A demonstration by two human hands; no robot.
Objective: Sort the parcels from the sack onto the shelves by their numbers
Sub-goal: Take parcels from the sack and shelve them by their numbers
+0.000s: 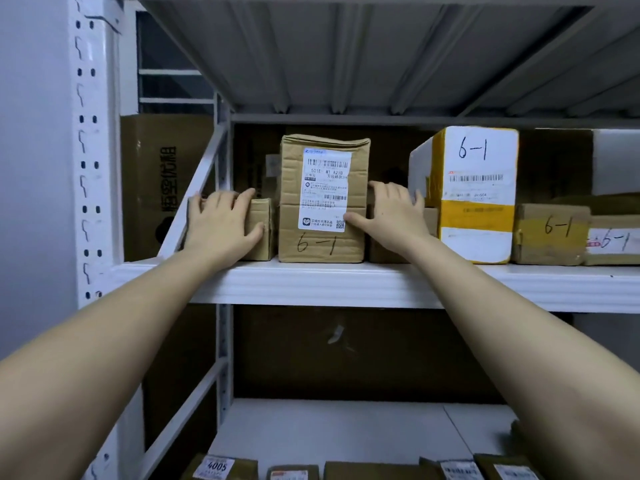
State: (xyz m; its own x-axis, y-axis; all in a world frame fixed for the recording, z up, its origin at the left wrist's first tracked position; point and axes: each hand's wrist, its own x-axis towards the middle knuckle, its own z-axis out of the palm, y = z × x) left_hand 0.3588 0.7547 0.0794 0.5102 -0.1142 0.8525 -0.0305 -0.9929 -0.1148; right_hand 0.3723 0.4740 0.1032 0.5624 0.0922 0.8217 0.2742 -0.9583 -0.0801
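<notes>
Nearest, along the bottom edge, the lower shelf (346, 431) carries several brown parcels, one labelled 4005 (217, 466). Both bare forearms reach up over it to the middle shelf (346, 285). There the left hand (221, 225) lies on a small brown box (260, 230), fingers spread over its top and thumb against its front face. The right hand (391, 211) lies with fingers nearly straight over a low brown box (431, 221), its thumb touching the lower corner of the tall brown parcel (322, 199) between the hands. That parcel stands upright at the shelf's front edge, marked 6-1 under a white label. To its right stand a white-and-yellow parcel (478, 195) and two low boxes (550, 233), all marked 6-1. Behind them, dark cartons line the back.
</notes>
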